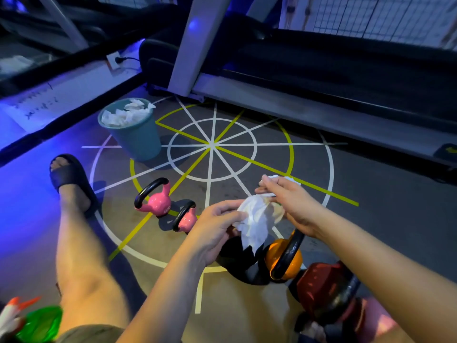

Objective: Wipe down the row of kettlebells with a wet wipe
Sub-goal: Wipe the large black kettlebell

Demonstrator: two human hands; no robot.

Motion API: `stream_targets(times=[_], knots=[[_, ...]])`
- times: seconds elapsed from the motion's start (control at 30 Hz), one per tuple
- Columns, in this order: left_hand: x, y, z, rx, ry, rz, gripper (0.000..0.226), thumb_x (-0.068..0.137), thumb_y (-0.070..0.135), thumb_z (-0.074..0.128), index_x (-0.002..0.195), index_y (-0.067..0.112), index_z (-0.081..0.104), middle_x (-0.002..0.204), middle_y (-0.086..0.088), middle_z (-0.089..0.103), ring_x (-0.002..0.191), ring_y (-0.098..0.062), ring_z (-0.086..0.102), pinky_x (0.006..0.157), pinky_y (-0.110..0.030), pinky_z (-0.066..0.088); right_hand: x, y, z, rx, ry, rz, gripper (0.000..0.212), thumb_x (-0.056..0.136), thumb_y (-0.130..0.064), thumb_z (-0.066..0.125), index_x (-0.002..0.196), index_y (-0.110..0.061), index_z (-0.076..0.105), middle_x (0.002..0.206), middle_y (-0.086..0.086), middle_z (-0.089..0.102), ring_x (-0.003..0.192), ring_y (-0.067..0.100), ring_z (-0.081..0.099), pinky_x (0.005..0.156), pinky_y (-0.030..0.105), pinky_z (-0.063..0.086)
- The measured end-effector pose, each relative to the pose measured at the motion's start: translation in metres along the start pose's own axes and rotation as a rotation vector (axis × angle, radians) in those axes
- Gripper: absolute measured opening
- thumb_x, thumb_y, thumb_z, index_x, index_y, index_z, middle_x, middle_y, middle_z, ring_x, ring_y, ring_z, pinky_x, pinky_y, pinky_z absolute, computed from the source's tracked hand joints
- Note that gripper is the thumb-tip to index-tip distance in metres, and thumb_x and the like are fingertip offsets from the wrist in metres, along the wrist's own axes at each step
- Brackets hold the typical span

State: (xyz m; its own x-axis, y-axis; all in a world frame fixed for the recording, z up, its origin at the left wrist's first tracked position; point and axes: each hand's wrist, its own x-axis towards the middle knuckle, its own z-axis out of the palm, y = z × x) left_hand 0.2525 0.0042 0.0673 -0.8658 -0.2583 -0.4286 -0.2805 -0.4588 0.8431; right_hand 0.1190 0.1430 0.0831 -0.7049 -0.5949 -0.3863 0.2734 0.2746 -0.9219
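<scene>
Wipe, apparently pinched, between hands

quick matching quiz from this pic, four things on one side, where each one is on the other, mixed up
1 wipe
2 bin
3 sandal
4 orange kettlebell

a on a foot
b beside the black kettlebell
c between left hand and right hand
d full of crumpled wipes

Pairs: 1-c, 2-d, 3-a, 4-b

1. I'm in a gym: a treadmill stands ahead of me.
2. Kettlebells in pink, orange and red sit on the floor.
3. White and yellow training lines radiate across it.
</scene>
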Motion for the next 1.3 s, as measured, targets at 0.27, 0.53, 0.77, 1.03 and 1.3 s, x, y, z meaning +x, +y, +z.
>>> stream_targets(times=[0.27, 0.53, 0.77, 1.03, 1.3], knots=[[-0.001, 0.005, -0.010, 0.070, 0.058, 0.071, 0.017, 0.092, 0.012, 0.072, 0.107, 0.005, 0.070, 0.104, -0.022, 0.074, 0.088, -0.027, 0.070, 0.080, -0.037, 0.054, -0.008, 0.001, 0.005, -0.057, -0.207, 0.001, 0.024, 0.089, -0.023, 0.074, 0.102, -0.004, 0.070, 0.086, 0.012, 0.068, 0.080, 0.020, 0.066, 0.087, 0.046, 0.058], [-0.004, 0.007, -0.012, 0.229, -0.112, 0.019, 0.023, 0.088, 0.009, 0.076, 0.100, 0.008, 0.056, 0.086, -0.011, 0.069, 0.068, -0.015, 0.056, 0.057, -0.022, 0.041, -0.008, 0.005, 0.008, 0.166, -0.183, 0.055, 0.018, 0.095, -0.027, 0.067, 0.101, -0.010, 0.063, 0.086, 0.017, 0.056, 0.078, 0.021, 0.059, 0.070, 0.026, 0.055], [0.010, 0.007, -0.003, 0.295, -0.064, 0.063, 0.019, 0.088, 0.002, 0.075, 0.098, 0.003, 0.059, 0.087, -0.017, 0.069, 0.069, -0.017, 0.062, 0.057, -0.022, 0.051, -0.006, 0.039, 0.006, 0.293, -0.098, 0.119, 0.024, 0.096, -0.022, 0.064, 0.104, -0.001, 0.072, 0.103, 0.020, 0.071, 0.087, 0.023, 0.067, 0.087, 0.036, 0.054], [0.061, -0.008, -0.028, 0.921, 0.341, 0.288, 0.027, 0.096, 0.052, 0.060, 0.099, 0.025, 0.063, 0.087, 0.007, 0.067, 0.081, -0.007, 0.063, 0.067, -0.021, 0.047, 0.016, 0.073, -0.038, -0.415, 0.674, 0.023, 0.019, 0.089, -0.025, 0.060, 0.083, -0.012, 0.073, 0.074, 0.006, 0.069, 0.073, 0.024, 0.063, 0.059, 0.029, 0.040], [0.109, -0.039, -0.013, 1.511, 0.205, 0.103, 0.081, 0.094, 0.081, 0.019, 0.085, 0.014, 0.064, 0.096, -0.010, 0.070, 0.098, -0.034, 0.065, 0.082, -0.041, 0.048, 0.041, 0.102, -0.029, -0.666, 0.520, 0.164, 0.026, 0.092, -0.021, 0.056, 0.109, -0.025, 0.075, 0.102, 0.009, 0.072, 0.099, 0.031, 0.066, 0.081, 0.036, 0.054]])
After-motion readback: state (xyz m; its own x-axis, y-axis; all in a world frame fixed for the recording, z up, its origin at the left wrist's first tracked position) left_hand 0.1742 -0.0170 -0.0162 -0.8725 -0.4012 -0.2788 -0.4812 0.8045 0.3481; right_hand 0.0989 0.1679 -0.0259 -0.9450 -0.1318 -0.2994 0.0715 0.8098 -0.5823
